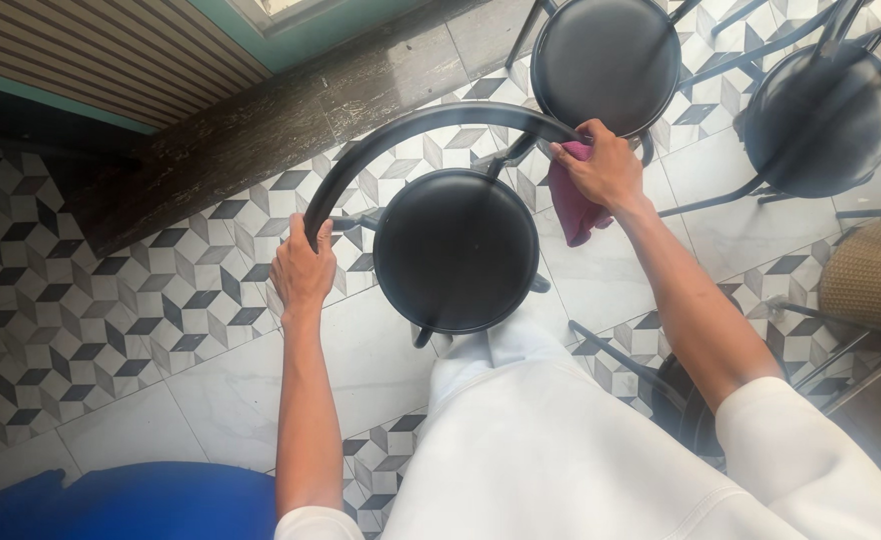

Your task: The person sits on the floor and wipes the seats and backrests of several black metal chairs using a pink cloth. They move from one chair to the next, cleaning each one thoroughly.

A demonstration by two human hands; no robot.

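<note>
Head view looks straight down on a black chair (456,250) standing on the patterned tile floor (111,310), just in front of the person's legs. Left hand (302,270) has its grip closed round the left end of the curved backrest (431,120). Right hand (604,165) holds a maroon cloth (573,205) bunched in its closed grip, pressed against the backrest's right end. By my reckoning the wiping is at that rail; whether the seat is done I cannot tell. Two more black chairs (606,60) stand behind. No packages, labels or signs show anywhere.
</note>
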